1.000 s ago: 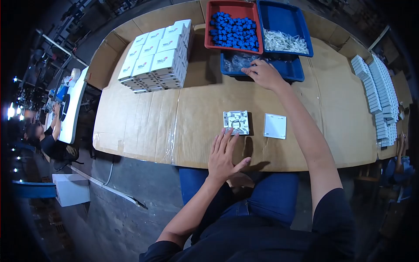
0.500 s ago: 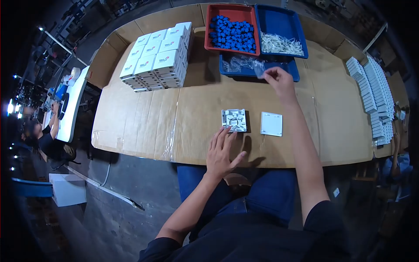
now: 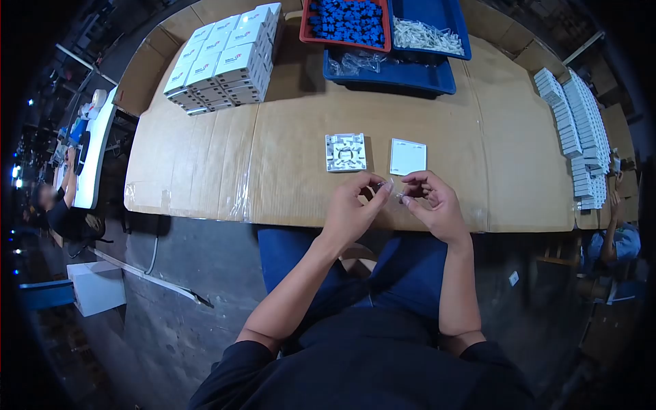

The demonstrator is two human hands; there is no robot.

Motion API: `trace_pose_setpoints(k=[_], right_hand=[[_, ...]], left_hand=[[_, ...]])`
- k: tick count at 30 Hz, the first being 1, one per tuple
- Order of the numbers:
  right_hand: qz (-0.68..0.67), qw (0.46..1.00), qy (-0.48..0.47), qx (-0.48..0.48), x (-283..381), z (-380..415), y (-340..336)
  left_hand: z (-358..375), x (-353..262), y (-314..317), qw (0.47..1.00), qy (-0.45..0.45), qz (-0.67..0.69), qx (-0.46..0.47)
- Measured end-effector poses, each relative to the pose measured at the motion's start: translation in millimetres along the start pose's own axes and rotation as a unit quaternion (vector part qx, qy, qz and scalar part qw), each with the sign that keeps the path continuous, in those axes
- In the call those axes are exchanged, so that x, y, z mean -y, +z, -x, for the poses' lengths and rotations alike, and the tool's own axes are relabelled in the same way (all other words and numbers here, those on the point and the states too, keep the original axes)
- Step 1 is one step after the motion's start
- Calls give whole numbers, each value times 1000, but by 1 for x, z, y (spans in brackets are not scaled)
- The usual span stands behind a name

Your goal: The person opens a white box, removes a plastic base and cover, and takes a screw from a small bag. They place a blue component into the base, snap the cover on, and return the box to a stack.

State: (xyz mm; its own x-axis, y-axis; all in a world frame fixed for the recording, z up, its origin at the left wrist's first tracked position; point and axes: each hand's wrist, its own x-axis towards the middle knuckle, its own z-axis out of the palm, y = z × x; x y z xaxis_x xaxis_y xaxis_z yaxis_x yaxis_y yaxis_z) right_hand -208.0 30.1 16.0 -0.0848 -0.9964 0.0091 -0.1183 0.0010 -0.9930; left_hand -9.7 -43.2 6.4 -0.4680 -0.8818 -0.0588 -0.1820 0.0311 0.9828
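Observation:
Near the table's front edge, my left hand (image 3: 360, 203) and my right hand (image 3: 435, 203) pinch a small clear plastic bag (image 3: 395, 196) between them. What the bag holds is too small to tell. Beyond my left hand lies a square white part (image 3: 346, 152) with its patterned inner side up. A flat white square cover (image 3: 408, 157) rests to its right, just past my fingertips. Farther back, a blue tray (image 3: 417, 75) contains more clear bags (image 3: 357, 63).
White boxes (image 3: 222, 61) are stacked at the back left. A red tray (image 3: 390, 27) of blue pieces and a blue tray (image 3: 467, 34) of white pieces stand at the back. Rows of white parts (image 3: 584, 116) line the right. People sit at both sides.
My right hand has come back from the blue tray with a clear bag. My left hand has left the patterned part and now grips the bag too. The view has shifted.

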Motion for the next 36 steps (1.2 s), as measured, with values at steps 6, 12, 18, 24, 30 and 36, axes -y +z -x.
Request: trace_pose_setpoints(k=[6, 12, 18, 24, 30, 36], right_hand=[[-36, 997, 38, -53, -17, 10, 6], [-86, 995, 17, -55, -23, 8, 21], [-103, 993, 51, -24, -20, 13, 21], [-68, 996, 63, -4, -15, 15, 19], [-99, 991, 75, -52, -22, 10, 22], [-135, 981, 124, -68, -25, 10, 23]], left_hand=[[16, 23, 25, 977, -51, 199, -59], [23, 33, 31, 970, -68, 227, -58], [23, 31, 23, 978, -85, 182, -62], [28, 28, 22, 974, -84, 199, -69], [32, 30, 30, 952, -33, 257, -165], [29, 28, 23, 933, 2, 275, -233]])
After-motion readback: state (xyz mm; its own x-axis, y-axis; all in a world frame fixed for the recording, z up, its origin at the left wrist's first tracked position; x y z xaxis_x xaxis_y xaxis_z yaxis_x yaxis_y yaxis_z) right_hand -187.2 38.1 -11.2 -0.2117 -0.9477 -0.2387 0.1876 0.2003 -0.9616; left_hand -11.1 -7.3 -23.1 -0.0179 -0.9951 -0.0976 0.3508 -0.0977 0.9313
